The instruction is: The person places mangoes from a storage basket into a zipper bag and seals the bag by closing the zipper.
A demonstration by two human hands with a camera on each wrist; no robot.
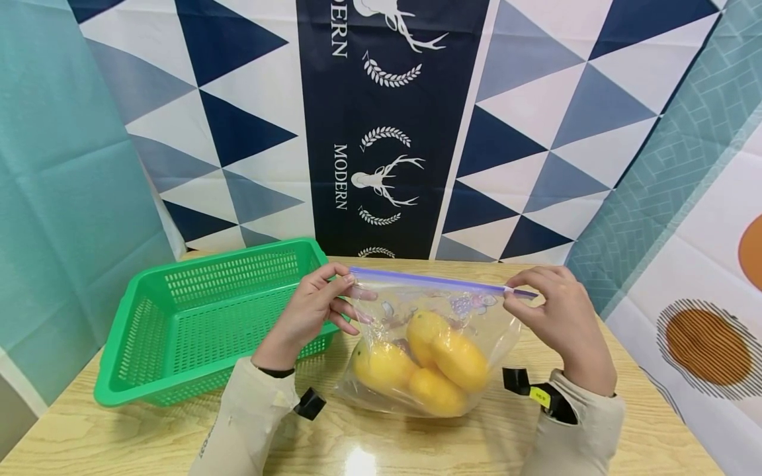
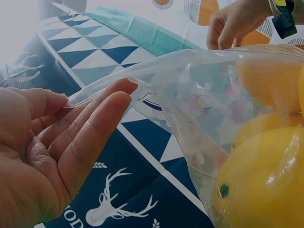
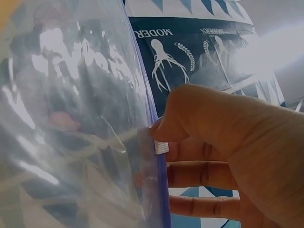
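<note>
A clear slider zip bag (image 1: 503,334) stands on the table, with a blue-purple zip strip (image 1: 425,279) along its top. Inside lie several yellow fruits (image 1: 458,360) that look like mangoes; one shows a green stem spot in the left wrist view. My left hand (image 1: 312,307) pinches the bag's upper left corner between thumb and index finger, the other fingers spread behind the film. At the strip's right end, my right hand (image 1: 556,307) pinches the white slider (image 3: 162,147) with thumb and forefinger. A short length of strip sticks out right of the slider.
On the left of the wooden table (image 1: 357,443) stands a green plastic basket (image 1: 217,258) with perforated walls and nothing inside. Its right end is close behind my left hand. A patterned cloth (image 1: 381,99) hangs behind the table.
</note>
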